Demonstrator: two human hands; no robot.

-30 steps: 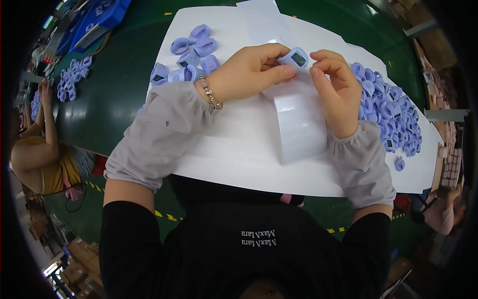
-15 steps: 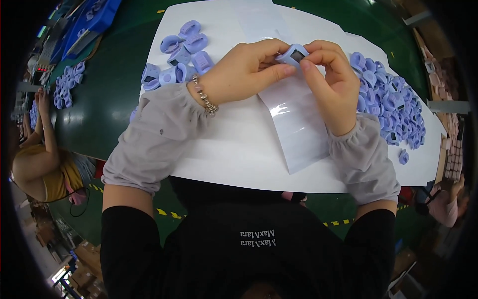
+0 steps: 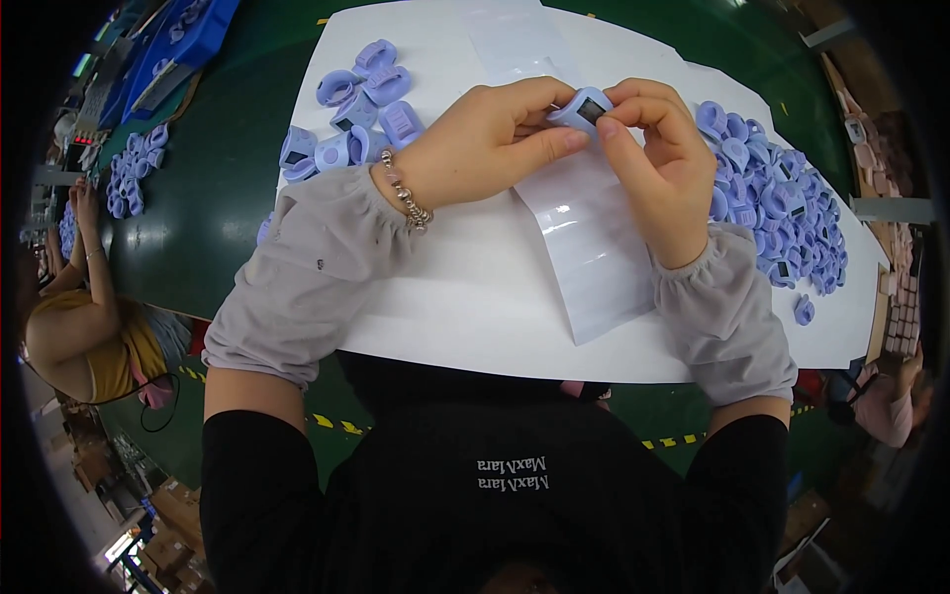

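A lavender digital watch [image 3: 581, 109] with a small dark screen is held up between both hands, over a glossy clear plastic strip [image 3: 596, 262]. My left hand [image 3: 470, 144] pinches its left side with thumb and fingers; a beaded bracelet circles that wrist. On the other side, the thumb and fingertips of my right hand [image 3: 668, 173] are closed on the watch's edge. The far side of the watch and part of its band are hidden by my fingers. Several more lavender watches [image 3: 401, 123] lie loosely left of my left hand. Right of my right hand is a dense heap of them [image 3: 772, 203].
White paper [image 3: 455, 317] covers the green table [image 3: 188, 243]. One watch [image 3: 804, 310] lies apart below the heap. At the far left are a blue bin [image 3: 203, 49], another cluster of watches [image 3: 134, 168] and a co-worker's arm [image 3: 91, 233]. Another person [image 3: 884, 406] is at the right edge.
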